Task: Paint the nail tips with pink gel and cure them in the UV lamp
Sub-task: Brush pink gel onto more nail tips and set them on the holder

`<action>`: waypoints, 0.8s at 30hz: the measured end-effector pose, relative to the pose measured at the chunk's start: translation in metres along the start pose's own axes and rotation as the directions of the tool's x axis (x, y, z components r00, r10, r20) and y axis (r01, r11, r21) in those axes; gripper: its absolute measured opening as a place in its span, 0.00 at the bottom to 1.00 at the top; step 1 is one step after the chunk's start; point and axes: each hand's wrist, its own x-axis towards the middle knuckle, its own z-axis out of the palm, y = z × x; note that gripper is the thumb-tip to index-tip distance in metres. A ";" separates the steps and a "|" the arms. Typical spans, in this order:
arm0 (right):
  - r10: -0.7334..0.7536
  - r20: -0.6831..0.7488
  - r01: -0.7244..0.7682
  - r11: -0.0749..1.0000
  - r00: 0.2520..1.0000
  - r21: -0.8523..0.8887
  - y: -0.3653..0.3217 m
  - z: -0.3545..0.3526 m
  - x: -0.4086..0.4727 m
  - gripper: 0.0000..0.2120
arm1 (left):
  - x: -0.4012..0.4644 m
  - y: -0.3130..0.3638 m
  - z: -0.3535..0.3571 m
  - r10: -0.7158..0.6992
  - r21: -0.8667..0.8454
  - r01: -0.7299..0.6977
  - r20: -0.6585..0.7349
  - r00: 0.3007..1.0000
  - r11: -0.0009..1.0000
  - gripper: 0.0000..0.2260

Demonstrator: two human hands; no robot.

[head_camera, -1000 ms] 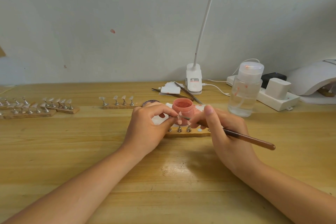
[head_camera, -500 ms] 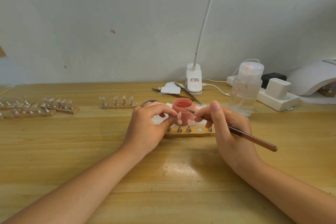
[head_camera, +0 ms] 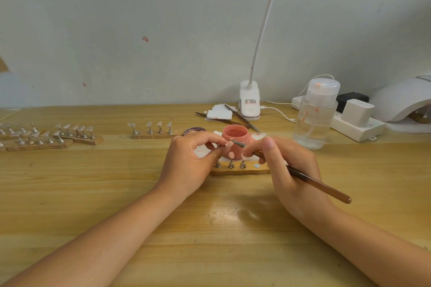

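An open jar of pink gel [head_camera: 234, 134] stands at the table's middle. Just in front of it lies a wooden holder strip [head_camera: 247, 169] carrying small metal stands with pink nail tips [head_camera: 231, 155]. My left hand [head_camera: 191, 161] pinches one nail tip on its stand [head_camera: 227, 144], lifted beside the jar. My right hand [head_camera: 286, 168] grips a brown brush [head_camera: 310, 182] like a pen, its bristles touching that held tip near the jar's rim. The white UV lamp [head_camera: 401, 100] sits at the far right edge.
A clear pump bottle [head_camera: 314, 116] and a white power strip [head_camera: 359, 127] stand right of the jar. Behind are a clip lamp [head_camera: 249, 102], spare tools and paper [head_camera: 221, 114]. More strips of clear tips [head_camera: 151, 131] [head_camera: 70, 135] lie to the left, a jar lid [head_camera: 194, 130] nearby.
The brush tip rose from the held nail tip to the jar's rim, then shifted slightly left onto the held tip. My left hand stayed put.
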 end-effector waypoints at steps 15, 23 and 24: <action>0.050 -0.044 -0.045 0.993 0.998 0.108 0.003 -0.001 -0.002 0.22 | 0.001 0.001 0.001 -0.017 -0.083 0.017 -0.004 1.000 0.996 0.08; 0.077 -0.002 -0.076 0.988 0.997 0.133 0.002 -0.001 -0.002 0.23 | 0.001 -0.001 0.002 0.004 -0.061 -0.005 -0.022 1.000 0.998 0.10; 0.064 -0.016 -0.062 0.989 0.998 0.132 0.002 -0.002 -0.002 0.23 | 0.001 -0.001 0.002 0.001 -0.059 -0.002 -0.027 1.000 0.998 0.11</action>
